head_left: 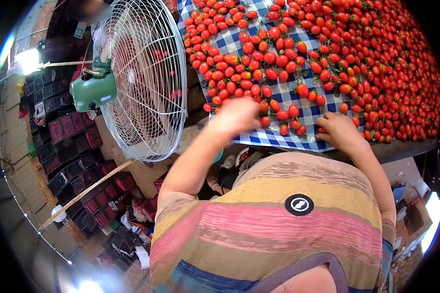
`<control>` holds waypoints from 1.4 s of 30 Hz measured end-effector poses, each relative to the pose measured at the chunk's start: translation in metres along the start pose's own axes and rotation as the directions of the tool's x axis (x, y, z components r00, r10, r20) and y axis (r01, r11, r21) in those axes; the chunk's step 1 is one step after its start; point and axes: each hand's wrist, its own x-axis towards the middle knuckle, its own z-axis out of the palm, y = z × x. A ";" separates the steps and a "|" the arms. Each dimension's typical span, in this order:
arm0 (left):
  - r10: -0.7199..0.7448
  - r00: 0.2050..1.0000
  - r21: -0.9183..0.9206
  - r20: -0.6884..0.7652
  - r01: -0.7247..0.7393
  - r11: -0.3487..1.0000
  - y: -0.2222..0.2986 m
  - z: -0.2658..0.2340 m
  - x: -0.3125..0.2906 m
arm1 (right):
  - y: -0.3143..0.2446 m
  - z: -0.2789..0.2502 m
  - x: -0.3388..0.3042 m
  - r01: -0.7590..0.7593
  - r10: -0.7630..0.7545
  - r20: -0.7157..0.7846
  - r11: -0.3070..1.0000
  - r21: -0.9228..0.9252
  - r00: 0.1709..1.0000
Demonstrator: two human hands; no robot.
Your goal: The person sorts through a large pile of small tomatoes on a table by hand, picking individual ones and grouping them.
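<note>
Many small red cherry tomatoes (282, 61), some with green stems, lie on a blue-and-white checked cloth (308, 141). My left hand (240, 115) is over the near left part of the tomatoes, smeared by motion; its fingers and anything in them cannot be made out. Near the cloth's front edge, the fingers of my right hand (342, 131) curl down round a cherry tomato (322, 130), which peeks out between thumb and fingertips. A few loose tomatoes (293, 111) lie between my two hands.
A dense heap of tomatoes (396, 73) covers the table's right side. Close to my left arm stands a large fan (146, 78) with a green motor. Stacked dark crates (73, 127) holding red contents fill the floor at left. A box (415, 219) lies at lower right.
</note>
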 end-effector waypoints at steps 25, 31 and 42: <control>0.425 0.593 0.414 -0.684 -0.164 0.895 0.055 -0.041 0.116 | -0.003 0.000 0.012 0.223 0.276 0.017 -0.808 0.546 0.961; 0.404 0.576 0.162 -0.711 -0.424 0.891 0.095 -0.039 0.079 | -0.001 0.004 0.016 0.233 0.414 0.129 -0.713 0.661 0.901; 0.250 0.517 0.294 -0.819 0.004 0.956 -0.026 -0.018 0.112 | 0.003 -0.006 0.006 0.252 0.278 -0.022 -0.832 0.495 0.960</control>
